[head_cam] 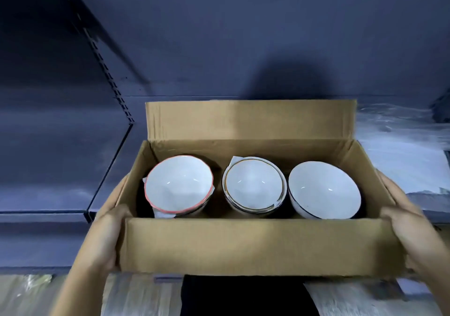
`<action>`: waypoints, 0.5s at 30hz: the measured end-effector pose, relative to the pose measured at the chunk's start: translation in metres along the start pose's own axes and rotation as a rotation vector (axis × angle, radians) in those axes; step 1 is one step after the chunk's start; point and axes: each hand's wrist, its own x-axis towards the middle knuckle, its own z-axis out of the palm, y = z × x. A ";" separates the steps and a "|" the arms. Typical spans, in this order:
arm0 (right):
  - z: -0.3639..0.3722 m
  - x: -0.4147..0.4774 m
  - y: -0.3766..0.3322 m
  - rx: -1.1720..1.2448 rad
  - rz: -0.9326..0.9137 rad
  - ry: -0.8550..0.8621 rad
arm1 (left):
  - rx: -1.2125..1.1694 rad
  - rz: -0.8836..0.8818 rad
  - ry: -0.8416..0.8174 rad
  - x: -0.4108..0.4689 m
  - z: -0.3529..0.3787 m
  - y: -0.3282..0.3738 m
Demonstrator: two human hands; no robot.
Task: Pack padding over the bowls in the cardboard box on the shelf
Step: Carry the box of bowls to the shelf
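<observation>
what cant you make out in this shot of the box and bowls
Head view:
Number of bowls per stack: the top bowls and the box walls hide the lower ones.
Whether the box sits on the shelf: its front wall hides its base.
Left hand and right hand: fingers partly behind the box; the right is blurred.

both hands, left hand (107, 237) and right hand (409, 228), grip an open cardboard box (243, 245) holding 3 bowl stacks (253, 186).

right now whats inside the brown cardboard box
The brown cardboard box holds a red-rimmed white bowl, a brown-rimmed white bowl and a dark-rimmed white bowl, with paper under two. What lies beneath is covered.
</observation>
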 end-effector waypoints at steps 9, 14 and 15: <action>-0.001 0.011 -0.010 -0.369 -0.172 0.123 | 0.031 0.131 0.176 0.013 0.036 0.006; 0.000 0.039 -0.008 -0.476 -0.224 0.215 | 0.035 0.219 0.234 0.031 0.051 0.007; 0.000 0.045 -0.008 -0.490 -0.219 0.228 | 0.047 0.227 0.243 0.037 0.054 0.008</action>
